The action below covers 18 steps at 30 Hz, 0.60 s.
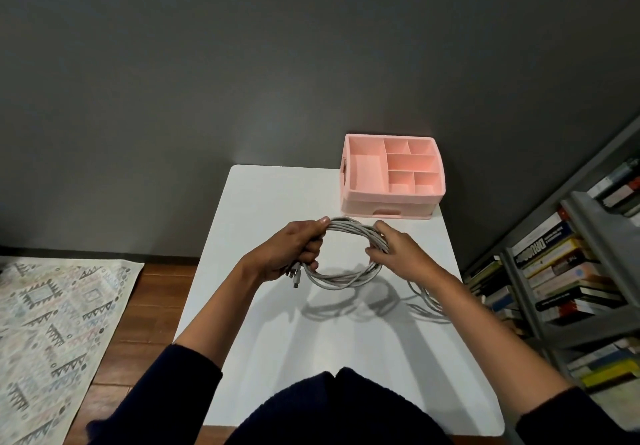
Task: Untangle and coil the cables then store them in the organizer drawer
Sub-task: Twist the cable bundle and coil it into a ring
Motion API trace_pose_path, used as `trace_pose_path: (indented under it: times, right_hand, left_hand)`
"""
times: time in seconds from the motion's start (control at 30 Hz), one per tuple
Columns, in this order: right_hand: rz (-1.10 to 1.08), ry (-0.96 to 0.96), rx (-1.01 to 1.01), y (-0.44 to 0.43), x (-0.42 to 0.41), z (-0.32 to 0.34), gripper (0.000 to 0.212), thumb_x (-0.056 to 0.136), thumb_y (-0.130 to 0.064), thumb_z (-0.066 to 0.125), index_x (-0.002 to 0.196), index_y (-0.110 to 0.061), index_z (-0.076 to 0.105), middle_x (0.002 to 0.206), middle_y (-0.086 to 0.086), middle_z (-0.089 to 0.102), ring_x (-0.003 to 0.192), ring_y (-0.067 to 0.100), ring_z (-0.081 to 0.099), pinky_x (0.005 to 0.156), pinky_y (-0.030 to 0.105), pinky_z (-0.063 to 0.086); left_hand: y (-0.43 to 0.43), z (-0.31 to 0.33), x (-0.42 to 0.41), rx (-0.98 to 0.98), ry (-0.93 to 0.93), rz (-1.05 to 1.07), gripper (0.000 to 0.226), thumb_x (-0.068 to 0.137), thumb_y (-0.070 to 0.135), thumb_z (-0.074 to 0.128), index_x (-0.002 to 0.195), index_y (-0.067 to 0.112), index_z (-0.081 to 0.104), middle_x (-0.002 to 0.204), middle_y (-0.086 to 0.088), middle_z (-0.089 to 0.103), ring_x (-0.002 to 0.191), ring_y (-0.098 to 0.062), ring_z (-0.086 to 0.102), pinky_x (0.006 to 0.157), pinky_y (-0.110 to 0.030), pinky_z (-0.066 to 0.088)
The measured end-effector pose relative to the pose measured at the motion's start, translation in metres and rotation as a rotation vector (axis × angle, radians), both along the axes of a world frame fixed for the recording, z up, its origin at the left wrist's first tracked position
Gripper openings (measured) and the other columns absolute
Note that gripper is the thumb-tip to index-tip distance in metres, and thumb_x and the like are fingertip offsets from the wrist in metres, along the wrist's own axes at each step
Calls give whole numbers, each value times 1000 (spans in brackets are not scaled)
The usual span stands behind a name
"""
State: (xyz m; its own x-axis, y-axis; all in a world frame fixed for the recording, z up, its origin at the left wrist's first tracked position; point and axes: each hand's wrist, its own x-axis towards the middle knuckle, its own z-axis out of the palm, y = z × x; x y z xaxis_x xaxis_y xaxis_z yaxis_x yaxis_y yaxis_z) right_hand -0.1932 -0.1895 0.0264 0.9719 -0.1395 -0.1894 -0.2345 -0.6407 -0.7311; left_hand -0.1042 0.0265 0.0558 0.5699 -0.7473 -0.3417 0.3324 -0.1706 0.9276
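Patterned rug (52, 323), far left, lying on the wooden floor (152, 306). White surface (277, 202), centre. Left hand (291, 254): fingers curled round the left side of the coil, gripping it, with the plug ends (296, 276) hanging just below the fist. Grey-white cables (346, 280): wound in one round coil of several turns, held between both hands just above the surface (its shadow falls beneath). Right hand (398, 254): fingers and thumb wrapped round the coil's right side. Loose cable tail (426, 301): trails from under the right wrist onto the surface. Pink organizer (391, 202): at the far right corner, open compartments on top, drawer (388, 212) in its base pushed in. Bookshelf (571, 288), far right, stacked with books.
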Motion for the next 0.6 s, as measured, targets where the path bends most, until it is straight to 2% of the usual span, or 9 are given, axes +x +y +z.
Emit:
trace_pose_path:
  times: [0.1, 0.17, 0.23, 0.33, 0.43, 0.5, 0.6]
  right_hand:
    - [34, 24, -261, 1, 3, -1, 19, 92, -8, 41, 107, -18, 35, 73, 12, 51, 68, 37, 49, 56, 35, 32]
    - [48, 29, -379, 1, 3, -1, 25, 92, -7, 39, 114, -16, 32, 72, 11, 49, 69, 40, 50, 57, 38, 33]
    - [65, 46, -289, -1, 2, 1, 21, 92, -11, 41, 109, -22, 34, 73, 11, 53, 72, 40, 54, 59, 39, 37]
    - [69, -16, -53, -4, 1, 8, 19, 94, -29, 55, 103, -35, 40, 82, -4, 61, 76, 22, 60, 69, 35, 44]
    - [90, -86, -68, -5, -3, 16, 32, 89, -44, 62, 114, -40, 44, 101, -16, 57, 86, 0, 58, 74, 27, 44]
    - [99, -77, -128, -7, -3, 20, 43, 86, -50, 62, 120, -40, 40, 107, -14, 52, 87, 2, 55, 75, 27, 41]
    - [147, -48, -165, -11, -3, 25, 45, 83, -56, 62, 119, -39, 41, 112, -11, 53, 96, 11, 54, 81, 32, 43]
  left_hand:
    - [-4, 2, 2, 36, -58, -9, 35, 100, 37, 43, 71, 19, 33, 59, 7, 18, 46, -9, 18, 60, -25, 50]
    - [-5, 3, 2, 61, -92, -8, 35, 100, 37, 43, 72, 18, 33, 59, 7, 19, 46, -9, 19, 63, -26, 51]
    - [-5, 3, 2, 62, -80, -10, 35, 99, 38, 44, 72, 19, 33, 60, 7, 19, 48, -9, 19, 62, -28, 51]
    - [-2, 4, 3, 60, 7, -46, 35, 99, 41, 43, 72, 21, 35, 62, 6, 18, 49, -10, 17, 58, -26, 49]
    - [-1, 5, 5, 68, 187, -121, 36, 102, 43, 32, 76, 19, 40, 57, 8, 22, 42, -6, 19, 54, -26, 50]
    - [-1, 6, 7, 61, 241, -166, 34, 103, 38, 29, 78, 18, 40, 54, 8, 25, 39, -5, 22, 55, -28, 53]
    - [-1, 9, 7, 36, 302, -214, 33, 103, 31, 30, 76, 16, 39, 52, 6, 32, 38, -6, 30, 56, -30, 55]
